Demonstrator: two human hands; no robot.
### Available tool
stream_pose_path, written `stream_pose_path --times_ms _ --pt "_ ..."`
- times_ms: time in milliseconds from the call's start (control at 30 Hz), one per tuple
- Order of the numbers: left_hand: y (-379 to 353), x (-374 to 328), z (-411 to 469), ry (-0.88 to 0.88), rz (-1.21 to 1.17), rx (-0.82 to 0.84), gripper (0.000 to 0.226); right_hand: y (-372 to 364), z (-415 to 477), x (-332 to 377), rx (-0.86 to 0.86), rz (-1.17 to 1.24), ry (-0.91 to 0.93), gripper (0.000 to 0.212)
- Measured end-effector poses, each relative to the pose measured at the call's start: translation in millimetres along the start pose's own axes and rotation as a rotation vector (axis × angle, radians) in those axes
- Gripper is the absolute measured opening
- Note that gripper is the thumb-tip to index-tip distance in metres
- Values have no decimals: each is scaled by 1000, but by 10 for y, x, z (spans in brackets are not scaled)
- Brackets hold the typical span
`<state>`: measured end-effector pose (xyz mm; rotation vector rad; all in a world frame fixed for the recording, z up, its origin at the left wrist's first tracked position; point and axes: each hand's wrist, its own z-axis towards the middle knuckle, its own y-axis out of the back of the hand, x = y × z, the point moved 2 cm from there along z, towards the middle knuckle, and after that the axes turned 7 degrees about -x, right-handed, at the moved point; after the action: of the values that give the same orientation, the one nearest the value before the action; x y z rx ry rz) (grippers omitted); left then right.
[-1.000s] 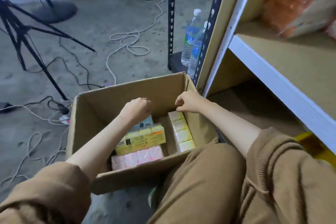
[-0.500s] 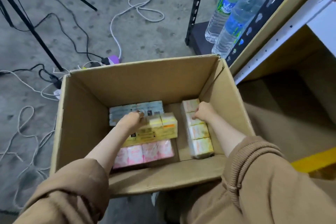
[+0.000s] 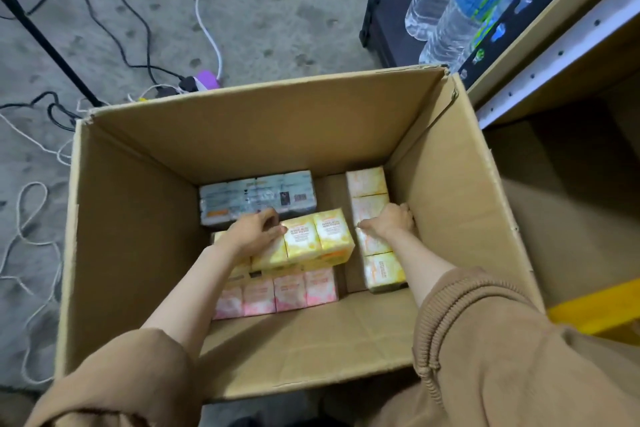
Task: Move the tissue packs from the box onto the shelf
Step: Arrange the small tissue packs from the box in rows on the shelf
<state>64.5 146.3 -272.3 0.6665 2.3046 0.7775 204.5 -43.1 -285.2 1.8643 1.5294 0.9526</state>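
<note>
Head view, hidden parts: the left end of the yellow tissue pack (image 3: pixel 313 243) sat under the left hand (image 3: pixel 254 236), and the pack beneath it showed only as a thin edge. Print on all the packs was too blurred to read.
Head view, cut off: the shelf (image 3: pixel 554 55) ran out of frame at upper right, so only its white rail and a shadowed lower bay showed. Two water bottles (image 3: pixel 446 7) beside it lost their tops at the frame edge.
Left grip: the left hand lay over the yellow tissue pack, fingers curled round its far upper edge, thumb against the near face. The grip was closed on it, and the pack sat tilted, its right end raised above the row below.
Right grip: the right hand (image 3: pixel 389 220) pressed on the cream tissue pack (image 3: pixel 372 225), fingers bent over the side next to the box wall, thumb on the inner side. It had closed on that pack, though the fingertips were out of sight.
Box: the cardboard box (image 3: pixel 242 135) stood open on the floor (image 3: pixel 104 28), just beside the shelf.
Packs inside: a blue pack (image 3: pixel 256 196) lay at the far end, a pink pack (image 3: pixel 287 293) nearest, and the cream one along the right wall.
Floor: cables (image 3: pixel 207 10) trailed behind the box.
</note>
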Motion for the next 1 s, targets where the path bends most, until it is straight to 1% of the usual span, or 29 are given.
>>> stream_pose_path --times_ms 67,133,200,233,267,333,367,433,500,567,633,700,767,800,833,900,933,967,1000 --pt "44 54 18 54 -65 58 26 -36 55 -16 26 66 22 59" --pt "80 113 9 94 -97 151 39 -74 98 -33 96 211 33 49" --pt "60 159 -30 138 -158 232 40 -94 102 -42 155 337 -3 44" --pt "34 175 -60 162 -209 257 39 -100 113 -52 166 371 -28 46" --pt "2 191 -82 170 -260 279 46 -99 119 -65 176 401 -48 52" --pt "-74 233 -92 178 -344 317 75 -102 126 -96 236 461 -95 66" --pt "-113 252 -95 204 -397 331 86 -103 116 -107 279 491 -117 70" --pt "-164 291 -88 253 -455 342 99 -117 105 -120 349 521 -143 68" --pt "-167 288 -95 278 -443 356 111 -126 90 -109 378 503 -138 67" --pt "-165 262 -100 287 -419 405 121 -148 118 -75 379 484 -108 69" --pt "-160 223 -99 284 -411 442 127 -164 131 4 351 413 -50 73" --pt "-139 197 -94 290 -371 416 127 -190 149 83 310 245 38 75" --pt "-72 196 -77 276 -330 355 116 -202 156 121 276 136 83 75" --pt "-22 197 -69 264 -310 319 109 -193 162 114 265 134 83 74" --pt "35 201 -63 255 -276 271 105 -187 179 93 273 184 67 71" --pt "146 257 -35 252 -157 111 100 -140 170 57 302 384 -7 66" --pt "194 285 -23 245 -96 34 97 -111 149 49 307 412 -35 66" --pt "220 307 -15 230 -46 -8 95 -83 159 46 313 368 -48 66" --pt "227 312 -5 211 -8 -16 93 -33 162 64 345 220 -46 67"
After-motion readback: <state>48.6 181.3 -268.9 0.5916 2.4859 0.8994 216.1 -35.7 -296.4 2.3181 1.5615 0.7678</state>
